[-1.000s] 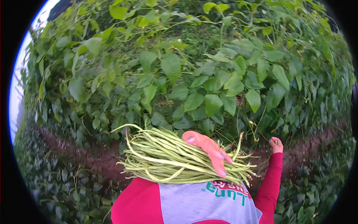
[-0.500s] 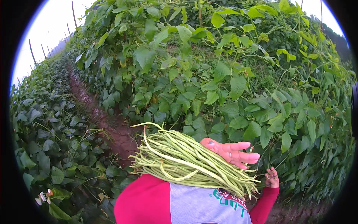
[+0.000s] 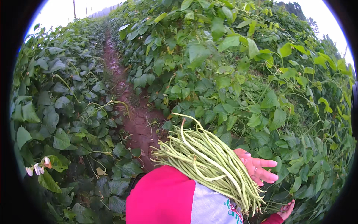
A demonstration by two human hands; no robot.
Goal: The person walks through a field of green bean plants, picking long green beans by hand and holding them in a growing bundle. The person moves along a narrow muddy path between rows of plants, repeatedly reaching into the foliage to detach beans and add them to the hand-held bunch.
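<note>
A thick bundle of long green beans [image 3: 209,160] is lying across the red sleeve [image 3: 164,194] at lower centre, the left hand [image 3: 257,168] cradling it, grip loose, fingers splayed; the right hand [image 3: 286,210] is reaching low into the vines [image 3: 238,74], grip unclear.

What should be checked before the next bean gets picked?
1. Bundle of beans resting across the left arm: ok.
2. Left hand steadying the bundle: ok, fingers spread beside it.
3. Right hand free: ok, open and low among the leaves.
4. Bean within reach of the right hand: cannot tell, leaves hide that spot.
5. Dirt path between the rows passable: ok.
</note>
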